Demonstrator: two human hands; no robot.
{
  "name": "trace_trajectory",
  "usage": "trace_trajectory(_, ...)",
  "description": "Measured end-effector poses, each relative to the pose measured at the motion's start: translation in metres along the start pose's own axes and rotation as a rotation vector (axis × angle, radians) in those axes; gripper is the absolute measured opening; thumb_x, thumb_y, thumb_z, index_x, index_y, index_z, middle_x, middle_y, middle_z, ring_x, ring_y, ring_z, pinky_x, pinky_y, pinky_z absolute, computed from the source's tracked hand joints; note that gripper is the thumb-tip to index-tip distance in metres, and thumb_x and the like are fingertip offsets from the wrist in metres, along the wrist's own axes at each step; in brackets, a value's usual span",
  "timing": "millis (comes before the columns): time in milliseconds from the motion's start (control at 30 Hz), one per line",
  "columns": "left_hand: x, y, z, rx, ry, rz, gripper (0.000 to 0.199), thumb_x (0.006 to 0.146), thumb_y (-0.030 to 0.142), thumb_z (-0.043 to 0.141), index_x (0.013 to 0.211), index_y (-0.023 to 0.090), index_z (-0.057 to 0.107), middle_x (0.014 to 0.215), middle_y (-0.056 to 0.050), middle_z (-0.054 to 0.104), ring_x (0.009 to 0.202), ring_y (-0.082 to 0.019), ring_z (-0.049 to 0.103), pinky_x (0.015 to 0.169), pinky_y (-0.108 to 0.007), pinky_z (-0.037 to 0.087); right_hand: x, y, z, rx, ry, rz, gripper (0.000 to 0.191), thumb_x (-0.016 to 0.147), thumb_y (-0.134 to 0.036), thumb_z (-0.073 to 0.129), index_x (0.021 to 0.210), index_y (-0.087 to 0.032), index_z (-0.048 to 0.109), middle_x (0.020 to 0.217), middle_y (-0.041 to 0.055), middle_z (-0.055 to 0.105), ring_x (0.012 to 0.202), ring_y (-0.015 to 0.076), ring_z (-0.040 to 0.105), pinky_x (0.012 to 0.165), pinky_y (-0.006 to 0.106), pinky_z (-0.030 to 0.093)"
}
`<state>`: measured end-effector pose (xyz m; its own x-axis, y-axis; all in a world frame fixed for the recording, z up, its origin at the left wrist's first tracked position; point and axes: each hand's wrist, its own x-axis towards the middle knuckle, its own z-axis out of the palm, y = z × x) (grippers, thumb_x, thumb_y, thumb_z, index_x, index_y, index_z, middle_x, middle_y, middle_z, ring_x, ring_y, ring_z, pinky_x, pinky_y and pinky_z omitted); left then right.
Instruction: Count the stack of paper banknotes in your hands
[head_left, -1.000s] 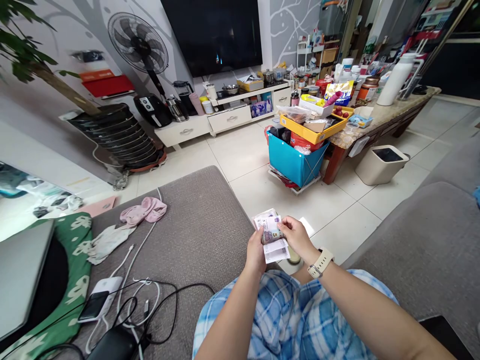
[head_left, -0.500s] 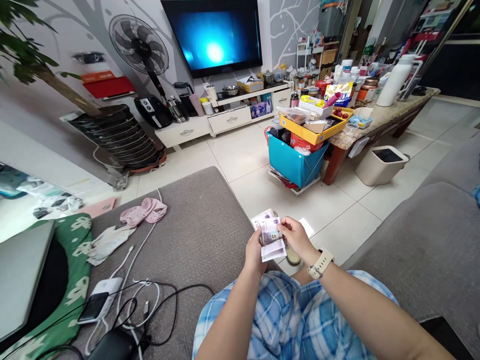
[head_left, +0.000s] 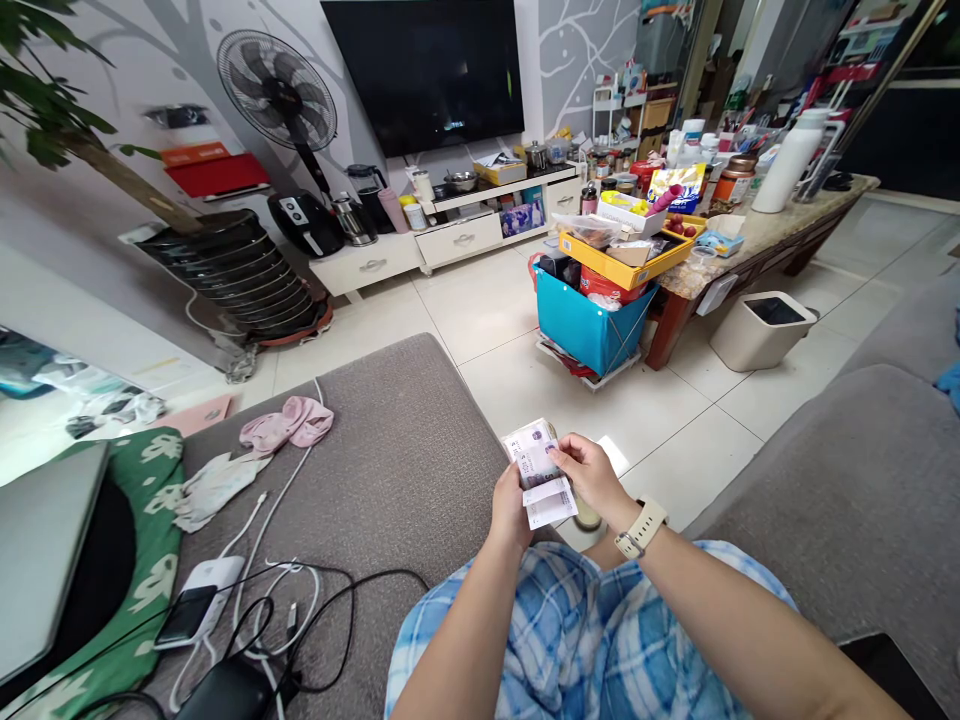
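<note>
Holding banknotes (head_left: 531,455) in front of the lap, gripped in the left hand (head_left: 511,508) and pinched at the right edge by the right hand (head_left: 592,475). Seated in blue plaid clothing (head_left: 566,615) beside a gray sofa (head_left: 405,440), with a pink cloth (head_left: 277,430) to the left and a blue bin (head_left: 589,322) ahead, near the table (head_left: 731,240).

Bright indoor light, pale sheen on floor tiles (head_left: 487,290), faint glints on television (head_left: 442,65), stretched, smeared edges

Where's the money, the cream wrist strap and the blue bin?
Money (head_left: 534,463), head view: printed face of a note.
Cream wrist strap (head_left: 646,522), head view: the band.
Blue bin (head_left: 581,318), head view: front wall.
</note>
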<state>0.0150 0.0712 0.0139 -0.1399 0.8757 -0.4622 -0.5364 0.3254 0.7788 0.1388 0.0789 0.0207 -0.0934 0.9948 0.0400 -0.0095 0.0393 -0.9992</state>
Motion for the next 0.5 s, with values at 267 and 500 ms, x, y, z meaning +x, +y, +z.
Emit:
trace_trajectory(267, 0.0008, -0.0018, -0.0018, -0.015, -0.005, -0.023, 0.029, 0.065, 0.033, 0.063, 0.084, 0.011, 0.066, 0.078, -0.007, 0.069, 0.065, -0.018, 0.062, 0.064, -0.030, 0.048, -0.0007, -0.0018, -0.0009, -0.077, 0.017, -0.034, 0.030, 0.080, -0.045, 0.053, 0.069, -0.018, 0.050, 0.063, -0.0014, 0.046, 0.059, 0.0114, 0.042, 0.055, 0.023, 0.034)
trace_trajectory(500, 0.0020, -0.0035, -0.0026, 0.023, -0.013, 0.032, 0.029, 0.069, 0.034, 0.060, 0.085, 0.011, 0.066, 0.079, -0.007, 0.069, 0.066, -0.017, 0.062, 0.064, -0.028, 0.048, -0.0007, -0.0029, -0.0003, 0.002, -0.010, -0.018, 0.026, 0.081, -0.043, 0.051, 0.079, -0.018, 0.055, 0.070, -0.0002, 0.053, 0.065, 0.0127, 0.048, 0.058, 0.024, 0.037)
